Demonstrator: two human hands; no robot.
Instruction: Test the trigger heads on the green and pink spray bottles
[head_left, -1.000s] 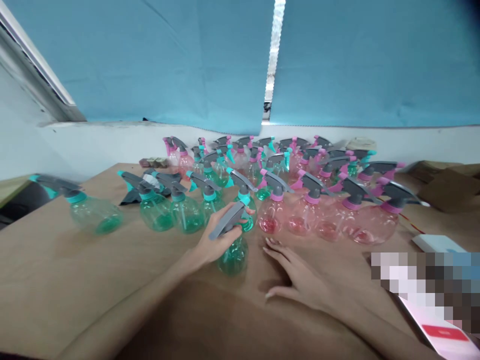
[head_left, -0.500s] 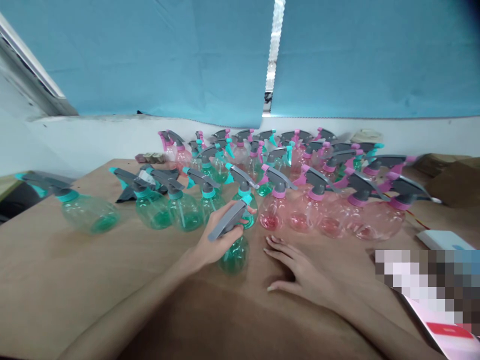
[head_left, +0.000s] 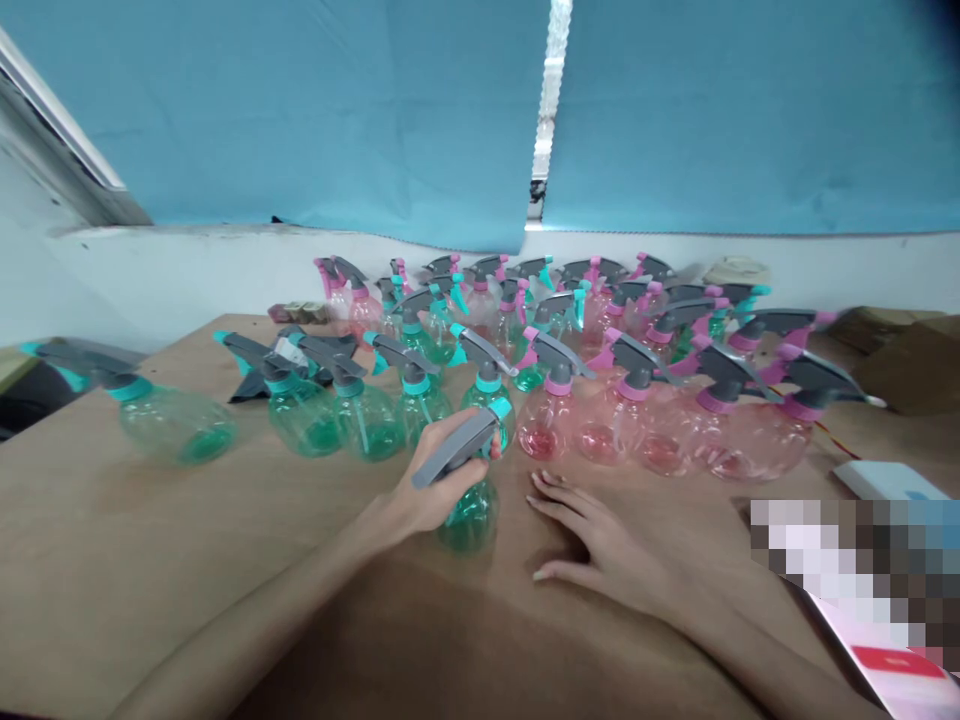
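Observation:
My left hand [head_left: 427, 490] is wrapped round the neck of a green spray bottle [head_left: 469, 515] with a grey trigger head [head_left: 457, 445]. The bottle stands on the brown table [head_left: 150, 540], just in front of the front row of bottles. My right hand [head_left: 600, 545] lies flat on the table to the right of that bottle, fingers stretched out and holding nothing. Behind both hands, green spray bottles [head_left: 360, 410] stand to the left and pink spray bottles [head_left: 645, 420] to the right.
A lone green bottle [head_left: 161, 420] stands apart at the far left. More green and pink bottles crowd the back by the white ledge [head_left: 187, 270]. A white box [head_left: 889, 480] and a pink-and-red card [head_left: 892, 665] lie at the right. Cardboard [head_left: 907, 365] sits at far right.
My left hand has tilted the held bottle's trigger head slightly; my right hand has stayed flat on the table. The view has shifted a little, mostly in the first half second.

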